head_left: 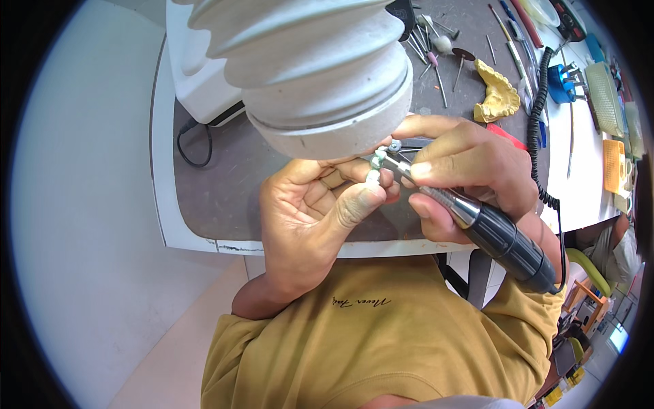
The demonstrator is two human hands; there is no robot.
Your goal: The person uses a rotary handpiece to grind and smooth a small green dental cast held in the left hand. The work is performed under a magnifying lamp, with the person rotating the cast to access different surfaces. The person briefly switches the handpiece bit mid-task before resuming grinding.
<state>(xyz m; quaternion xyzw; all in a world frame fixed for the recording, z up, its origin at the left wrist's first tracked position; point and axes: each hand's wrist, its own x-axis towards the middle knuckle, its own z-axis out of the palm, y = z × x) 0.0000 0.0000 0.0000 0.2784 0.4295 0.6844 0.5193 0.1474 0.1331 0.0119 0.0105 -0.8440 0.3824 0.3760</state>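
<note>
Under the mouth of a ribbed white suction hose [306,75], my left hand [303,208] faces palm up, closed on a small white-and-green dental bridge [374,176] pinched between thumb and fingertips. My right hand [477,157] grips a black and silver rotary handpiece [511,245] like a pen, its body slanting down to the right. The handpiece's thin tip reaches the bridge; whether it touches cannot be made out. Both hands are close together above the front edge of the grey-topped bench [225,198].
Several loose burs [434,61] and a yellow plaster dental cast [496,92] lie at the back right. A coiled black cord [537,116] runs down past a blue bur holder [562,83]. At the back left stands a white machine [197,82]. Baskets [605,99] line the far right.
</note>
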